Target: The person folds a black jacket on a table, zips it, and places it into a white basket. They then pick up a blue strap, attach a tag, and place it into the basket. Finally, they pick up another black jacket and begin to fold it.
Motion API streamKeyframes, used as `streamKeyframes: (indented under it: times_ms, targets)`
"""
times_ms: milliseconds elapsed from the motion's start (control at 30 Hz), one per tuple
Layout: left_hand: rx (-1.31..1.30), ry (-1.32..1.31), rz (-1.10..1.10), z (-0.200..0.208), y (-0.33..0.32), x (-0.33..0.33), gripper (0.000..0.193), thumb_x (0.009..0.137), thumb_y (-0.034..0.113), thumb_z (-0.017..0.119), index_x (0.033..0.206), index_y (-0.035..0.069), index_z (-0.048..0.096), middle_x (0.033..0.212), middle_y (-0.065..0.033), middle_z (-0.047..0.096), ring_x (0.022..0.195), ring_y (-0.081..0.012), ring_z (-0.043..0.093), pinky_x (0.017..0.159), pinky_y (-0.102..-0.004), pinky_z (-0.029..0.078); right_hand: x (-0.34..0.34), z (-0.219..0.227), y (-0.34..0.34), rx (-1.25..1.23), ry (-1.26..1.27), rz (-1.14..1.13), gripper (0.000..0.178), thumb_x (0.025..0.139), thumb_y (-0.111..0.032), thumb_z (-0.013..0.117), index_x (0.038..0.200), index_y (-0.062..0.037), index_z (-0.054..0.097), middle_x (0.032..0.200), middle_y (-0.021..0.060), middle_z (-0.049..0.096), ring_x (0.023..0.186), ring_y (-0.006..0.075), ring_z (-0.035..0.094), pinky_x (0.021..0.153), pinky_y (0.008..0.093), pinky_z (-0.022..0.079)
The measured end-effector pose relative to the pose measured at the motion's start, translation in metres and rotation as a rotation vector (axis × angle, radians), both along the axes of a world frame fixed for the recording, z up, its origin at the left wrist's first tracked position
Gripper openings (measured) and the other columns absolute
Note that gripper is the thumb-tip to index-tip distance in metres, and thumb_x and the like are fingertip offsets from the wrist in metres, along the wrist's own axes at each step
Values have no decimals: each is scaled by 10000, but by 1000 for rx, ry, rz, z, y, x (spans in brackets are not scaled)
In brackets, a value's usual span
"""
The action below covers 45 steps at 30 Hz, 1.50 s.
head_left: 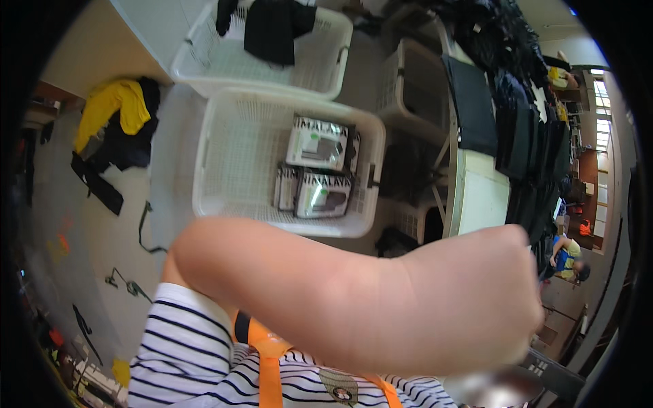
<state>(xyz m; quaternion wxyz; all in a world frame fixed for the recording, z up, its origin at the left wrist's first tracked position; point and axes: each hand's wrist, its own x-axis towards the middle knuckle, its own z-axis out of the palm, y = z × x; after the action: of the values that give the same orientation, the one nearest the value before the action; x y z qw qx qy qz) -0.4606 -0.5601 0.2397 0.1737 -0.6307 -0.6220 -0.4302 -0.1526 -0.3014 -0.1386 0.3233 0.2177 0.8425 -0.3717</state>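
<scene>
Left hand (473,299) nearest the camera, blurred, back of the hand facing up; fingers hidden from view, so cannot tell whether it is clenched, released or grasping something. Left forearm (272,272) crosses the frame from left to right, in front of the striped shirt (187,340) and an orange strap (270,374) on the wearer's chest. Right hand out of frame; its state cannot be told. A blurred shiny object (503,394) sits at the lower edge, below the left hand. Just beyond the left hand: pale worktop (484,190), with black cloth pieces (534,136) laid along it in an overlapping row; contact between hand and cloth cannot be judged. Beyond the forearm, a white basket (231,156) holds black-and-white packages (317,143), grouped toward its right side. Behind it, a second white basket (326,51) with a black garment (272,30) lying in it and over its far rim. Left, on the floor (177,143): a yellow garment (115,109) against dark cloth (136,146). Far right, a person in blue and yellow (566,257).
</scene>
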Motion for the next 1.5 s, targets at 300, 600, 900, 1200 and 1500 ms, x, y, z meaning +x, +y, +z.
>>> streamKeyframes:
  times_ms: [300,600,900,1200,1500]
  targets:
    - [-808,-665,332,-88,6,-49,938,787,436,692,1440,40,147,941,-257,636,880,-383,626,787,-426,485,-16,34,-89,-8,65,-132,335,904,-256,551,1146,-28,594,1040,126,664,912,227,648,827,312,493]
    - [-962,-464,-229,-82,57,104,548,809,171,675,1309,38,496,669,-72,602,548,-91,533,534,-269,428,226,-22,-149,211,139,-890,234,822,-276,598,938,-84,665,947,138,675,891,296,649,799,376,510]
    - [-751,-280,-932,-2,21,247,177,721,38,709,894,3,692,764,-63,659,619,-118,563,567,-234,434,537,-130,-472,-350,-266,-2154,164,868,-212,563,887,-59,621,664,73,597,523,186,565,458,349,429]
    - [-1003,-876,-624,-152,-32,274,210,896,75,523,1035,-30,641,767,-58,654,673,-69,544,642,-199,446,437,329,-364,1186,1292,-1307,345,941,-277,485,934,35,630,907,113,638,833,195,576,770,304,452]
    - [-896,-851,-781,-138,-35,318,213,884,49,535,1058,-29,630,797,-54,651,740,-85,550,700,-221,439,426,429,-380,1672,1484,-825,609,899,-512,466,1098,47,606,1056,169,616,953,261,567,882,403,430]
